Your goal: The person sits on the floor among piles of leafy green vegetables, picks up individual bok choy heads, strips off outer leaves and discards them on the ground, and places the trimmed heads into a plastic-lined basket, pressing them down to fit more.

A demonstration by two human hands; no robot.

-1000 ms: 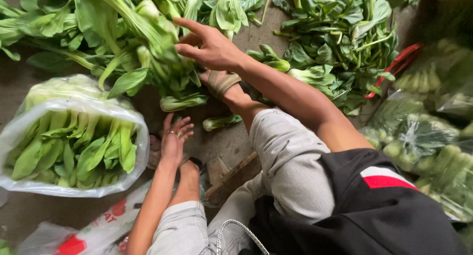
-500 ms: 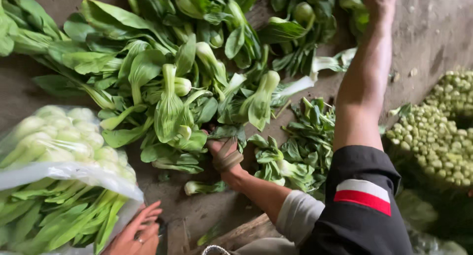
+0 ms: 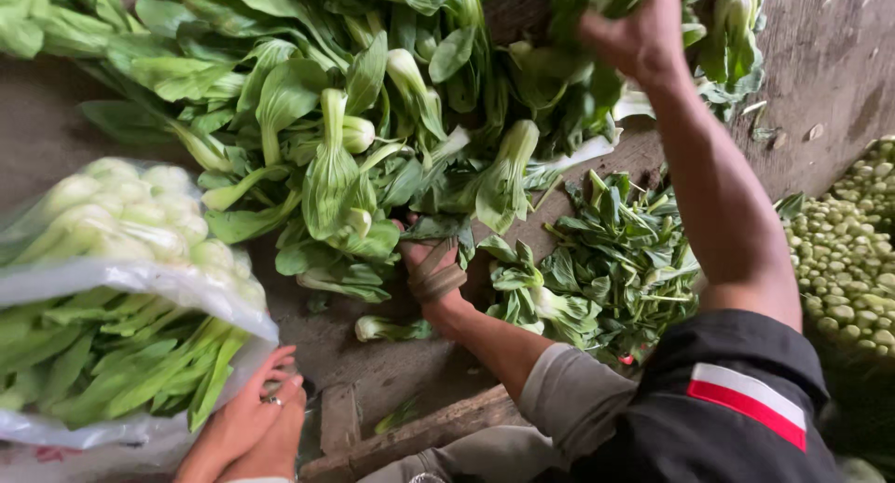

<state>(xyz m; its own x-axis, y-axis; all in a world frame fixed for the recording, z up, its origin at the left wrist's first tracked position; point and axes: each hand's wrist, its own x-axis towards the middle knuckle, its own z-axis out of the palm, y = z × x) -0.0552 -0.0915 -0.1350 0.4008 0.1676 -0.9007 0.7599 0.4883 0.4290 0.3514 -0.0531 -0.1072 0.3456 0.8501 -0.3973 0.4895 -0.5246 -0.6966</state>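
Observation:
A big pile of loose bok choy (image 3: 345,157) lies on the ground in front of me. My right hand (image 3: 641,31) is stretched far out over the back of the pile, its fingers curled into a leafy bunch there. My left hand (image 3: 254,413), with a ring on one finger, rests low at the near left, fingertips against the edge of a clear plastic bag (image 3: 140,282) packed with bok choy. My sandalled foot (image 3: 434,276) stands between the pile and a smaller heap of leafy greens (image 3: 611,259).
A heap of small pale green round vegetables (image 3: 853,250) lies at the right. One loose bok choy (image 3: 392,329) lies on the bare concrete near my foot. A wooden plank (image 3: 410,436) runs under my knee. A grey wall (image 3: 830,54) rises at the far right.
My right arm has reached further out, from the front of the pile to its back. My left hand has dropped low beside the bag. The view has swung forward.

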